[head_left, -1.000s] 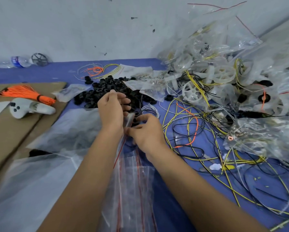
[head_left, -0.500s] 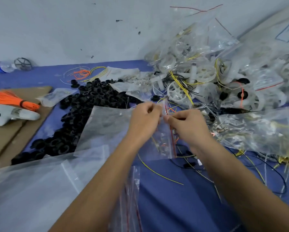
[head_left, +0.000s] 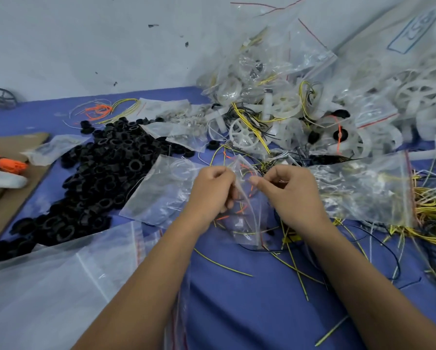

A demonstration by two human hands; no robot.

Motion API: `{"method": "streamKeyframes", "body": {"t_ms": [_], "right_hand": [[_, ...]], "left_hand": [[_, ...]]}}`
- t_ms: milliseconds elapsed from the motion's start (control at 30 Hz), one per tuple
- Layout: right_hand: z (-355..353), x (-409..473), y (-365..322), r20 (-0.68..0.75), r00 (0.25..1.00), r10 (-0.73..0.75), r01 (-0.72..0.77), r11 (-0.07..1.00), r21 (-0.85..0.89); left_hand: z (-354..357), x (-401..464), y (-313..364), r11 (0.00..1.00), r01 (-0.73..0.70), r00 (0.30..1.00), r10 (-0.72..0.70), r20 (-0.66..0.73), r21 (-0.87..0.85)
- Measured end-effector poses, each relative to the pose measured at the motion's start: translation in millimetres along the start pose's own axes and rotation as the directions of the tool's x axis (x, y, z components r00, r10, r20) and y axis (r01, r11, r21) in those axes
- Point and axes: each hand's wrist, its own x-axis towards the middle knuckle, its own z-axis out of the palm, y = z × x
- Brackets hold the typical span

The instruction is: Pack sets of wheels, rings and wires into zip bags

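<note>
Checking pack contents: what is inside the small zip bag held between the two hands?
Through the clear zip bag, thin orange and yellow wires show. The left hand and right hand grip its top. No wheel or ring is visible; the fingers and creased plastic hide part of it.

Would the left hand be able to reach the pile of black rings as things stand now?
Probably yes, once it lets go: the left hand pinches the small zip bag together with the right hand. The black rings lie uncovered just to its left, with only a flat clear bag between them.

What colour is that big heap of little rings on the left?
Black: the heap of rings lies on the blue cloth, clearest in the head view.
</note>
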Motion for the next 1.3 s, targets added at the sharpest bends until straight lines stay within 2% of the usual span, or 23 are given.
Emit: {"method": "streamKeyframes", "body": {"t_ms": [133,233,267,300,367,433,467,500,600,667,800,867,967,1033,1133,1200,1300], "right_hand": [[-3.5,3.0,7.6,-0.066,0.998,0.003,-0.014,0.985,-0.169],[-4.6,1.1,7.7,-0.119,0.993,0.020,-0.037,0.989,-0.144],[-5.7,0.4,6.0,-0.138,0.990,-0.040,0.013,0.982,-0.188],[-7.4,0.6,2.7,-0.153,0.974,-0.167,0.119,0.952,-0.282],[-10.0,2.3,-8.0,-0.123,0.869,-0.479,0.387,0.813,-0.434],[-7.7,2.6,-15.7,-0.025,0.771,-0.637,0.570,0.707,-0.418],[-4.5,0.6,-17.0,0.042,0.756,-0.653,0.614,0.687,-0.389],[-0.5,-1.7,-17.1,0.112,0.770,-0.628,0.620,0.696,-0.362],[6.8,-6.3,-12.8,0.235,0.866,-0.441,0.499,0.798,-0.338],[6.2,-5.0,-11.8,0.267,0.876,-0.401,0.477,0.801,-0.361],[6.7,-7.8,-20.7,0.167,0.825,-0.540,0.555,0.716,-0.423],[8.8,-11.8,-24.3,0.088,0.823,-0.561,0.553,0.756,-0.350],[13.0,-15.3,-26.1,0.063,0.900,-0.431,0.435,0.882,-0.179],[16.2,-16.5,-23.3,0.128,0.943,-0.307,0.321,0.940,-0.115],[17.0,-16.3,-21.9,0.239,0.943,-0.231,0.252,0.966,-0.064],[13.8,-16.5,-23.2,0.298,0.926,-0.231,0.287,0.945,-0.158],[9.6,-13.6,-27.0,0.377,0.914,-0.149,0.318,0.841,-0.438]], "left_hand": [[-10.0,-0.5,9.6,0.995,-0.007,1.000,0.007,0.001,-0.099],[-16.6,-1.9,23.3,0.996,-0.038,0.998,0.043,0.056,-0.079],[-18.0,-2.5,29.2,0.996,-0.054,0.997,0.058,0.060,-0.074],[-19.2,-2.9,34.6,0.996,-0.062,0.997,0.066,0.051,-0.071],[-19.7,-2.8,41.0,0.996,-0.073,0.997,0.074,0.013,-0.056],[-18.3,-3.7,43.0,0.996,-0.090,0.996,0.089,-0.023,-0.015],[-17.4,-4.6,43.0,0.996,-0.094,0.995,0.094,-0.030,0.008],[-17.0,-5.7,43.2,0.995,-0.093,0.995,0.094,-0.028,0.026],[-18.1,-7.2,47.0,0.995,-0.051,0.998,0.047,0.047,0.083],[-19.2,-7.4,52.3,0.994,0.008,0.993,-0.021,0.119,0.112],[-19.8,-5.7,55.9,0.995,0.051,0.993,-0.060,0.103,0.088],[-20.1,-7.0,55.9,0.993,0.052,0.995,-0.060,0.077,0.104],[-22.3,-6.8,55.9,0.993,0.115,0.991,-0.117,0.065,0.032],[-22.9,-6.6,56.5,0.988,0.156,0.983,-0.154,0.103,-0.012],[-23.6,-8.4,58.8,0.980,0.198,0.960,-0.192,0.204,-0.009],[-25.3,-8.9,61.1,0.978,0.210,0.949,-0.201,0.241,-0.010],[-29.6,-8.6,63.6,0.982,0.186,0.948,-0.174,0.265,-0.018]]}}
